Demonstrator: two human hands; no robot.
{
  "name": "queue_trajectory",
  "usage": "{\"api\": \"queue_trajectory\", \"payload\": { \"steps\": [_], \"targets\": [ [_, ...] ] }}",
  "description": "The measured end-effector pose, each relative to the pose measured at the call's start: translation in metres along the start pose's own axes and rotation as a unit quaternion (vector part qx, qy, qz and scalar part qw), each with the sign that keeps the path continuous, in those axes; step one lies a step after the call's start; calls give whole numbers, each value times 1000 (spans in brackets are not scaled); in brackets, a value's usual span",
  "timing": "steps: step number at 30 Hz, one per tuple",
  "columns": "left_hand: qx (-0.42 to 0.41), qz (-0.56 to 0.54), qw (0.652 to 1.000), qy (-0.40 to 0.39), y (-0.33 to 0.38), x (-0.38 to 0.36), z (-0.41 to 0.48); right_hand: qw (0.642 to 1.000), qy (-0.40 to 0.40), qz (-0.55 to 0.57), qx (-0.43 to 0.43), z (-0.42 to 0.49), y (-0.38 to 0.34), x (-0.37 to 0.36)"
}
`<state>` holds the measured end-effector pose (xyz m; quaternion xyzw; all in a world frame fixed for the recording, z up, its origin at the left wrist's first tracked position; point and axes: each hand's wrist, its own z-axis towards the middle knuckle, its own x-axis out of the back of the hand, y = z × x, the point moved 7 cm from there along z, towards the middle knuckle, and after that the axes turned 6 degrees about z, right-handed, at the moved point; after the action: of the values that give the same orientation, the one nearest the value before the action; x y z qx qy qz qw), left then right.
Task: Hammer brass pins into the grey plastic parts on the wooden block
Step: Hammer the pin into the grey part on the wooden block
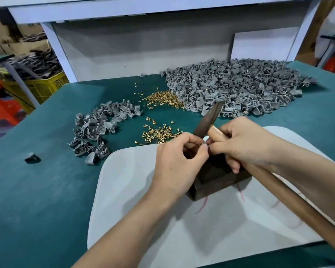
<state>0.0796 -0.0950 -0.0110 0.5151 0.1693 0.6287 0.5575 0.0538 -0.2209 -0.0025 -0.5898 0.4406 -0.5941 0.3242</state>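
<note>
On the green table (pixel 46 190), under both hands, lies a white mat (pixel 124 209). Well beyond the right hand (pixel 246 144) spreads the big heap of grey parts (pixel 240 89). The dark wooden block (pixel 217 182) stands on the mat directly below the fingertips. The right hand curls round the hammer (pixel 278 192) high on its wooden handle, just under the head. Its long axis runs along the right forearm, up and away, head beyond the knuckles. It looks stiff and head-heavy, so a hold lower down should swing better. The left hand (pixel 174 165) pinches a small grey part (pixel 204 144) above the block. The part is probably light, hard and slippery, best nipped by its edges. Brass pins (pixel 159 132) lie just beyond the left fingertips; whether one is seated I cannot tell.
</note>
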Motion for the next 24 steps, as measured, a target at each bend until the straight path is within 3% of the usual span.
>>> {"api": "queue_trajectory", "payload": {
  "steps": [4, 14, 24],
  "targets": [
    [-56, 78, 995, 16, 8, 3, 0, 999, -19, 6, -32, 1, 0, -1],
    [-35, 72, 997, 8, 6, 0, -1, 998, -36, -33, -34, 2, -8, -3],
    [-131, 143, 981, 16, 19, 4, -1, 999, -10, 28, -39, -7, -5, -3]
  ]
}}
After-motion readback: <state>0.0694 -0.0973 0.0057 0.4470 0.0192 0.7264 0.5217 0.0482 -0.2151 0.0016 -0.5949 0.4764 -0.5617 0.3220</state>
